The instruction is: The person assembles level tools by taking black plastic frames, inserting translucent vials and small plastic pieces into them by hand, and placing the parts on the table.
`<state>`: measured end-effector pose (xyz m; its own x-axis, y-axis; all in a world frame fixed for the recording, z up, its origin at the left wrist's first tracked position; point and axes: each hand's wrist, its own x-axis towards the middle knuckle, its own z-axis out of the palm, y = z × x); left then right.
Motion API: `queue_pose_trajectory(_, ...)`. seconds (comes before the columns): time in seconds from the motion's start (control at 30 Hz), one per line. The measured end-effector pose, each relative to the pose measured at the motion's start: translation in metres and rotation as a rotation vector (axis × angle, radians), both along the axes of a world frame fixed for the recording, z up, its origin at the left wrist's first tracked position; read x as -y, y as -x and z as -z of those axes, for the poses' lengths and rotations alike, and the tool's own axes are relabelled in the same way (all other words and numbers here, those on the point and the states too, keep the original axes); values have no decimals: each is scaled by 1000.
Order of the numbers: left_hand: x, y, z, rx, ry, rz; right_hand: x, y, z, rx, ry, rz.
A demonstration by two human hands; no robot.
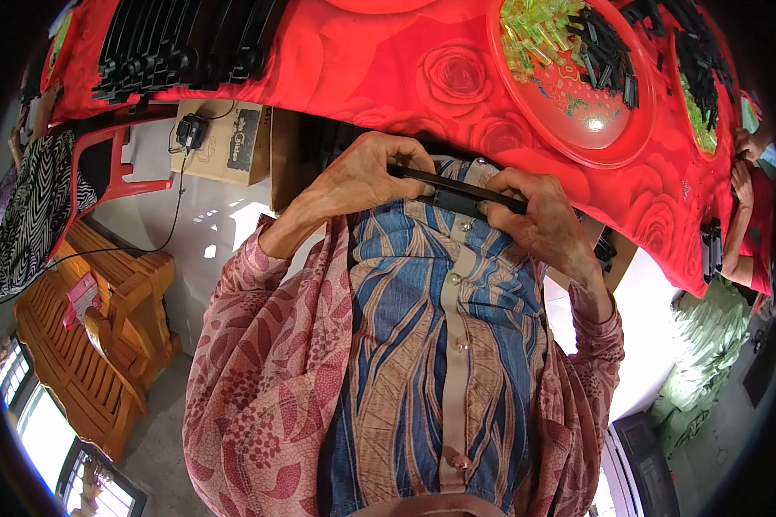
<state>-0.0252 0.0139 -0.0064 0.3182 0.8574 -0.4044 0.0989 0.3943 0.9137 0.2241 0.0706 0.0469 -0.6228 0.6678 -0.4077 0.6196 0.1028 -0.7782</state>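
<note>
A long, thin black plastic strip (467, 186) spans the gap between my two hands, in front of my shirt and just off the table's near edge. My left hand (369, 177) pinches its left end between thumb and fingers. At the right end, my right hand (539, 214) has its fingers curled round the strip, with the thumb underneath. A short, dark block (455, 203) sits against the strip's underside near the middle; whether it is fixed there I cannot tell. My fingers cover both ends of the strip.
On the red rose-patterned tablecloth (362, 65), a round red tray (569, 116) holds yellow-green clear pieces (526, 39) and small black pieces (608, 60). Black strips (181, 52) lie in a row at left. Below are a cardboard box (220, 159) and red chair (121, 177). Another person's hand (741, 185) shows at right.
</note>
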Motion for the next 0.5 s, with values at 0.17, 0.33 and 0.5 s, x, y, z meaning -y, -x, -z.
queue_pose_trajectory(0.17,-1,1,0,-38,-18,20,-2,-1,1,-23,-25,-25)
queue_pose_trajectory(0.33,0,2,0,-41,-5,42,-4,1,-4,-27,46,-21)
queue_pose_trajectory(0.5,2,1,2,-23,-29,13,-2,1,-1,-38,43,-5)
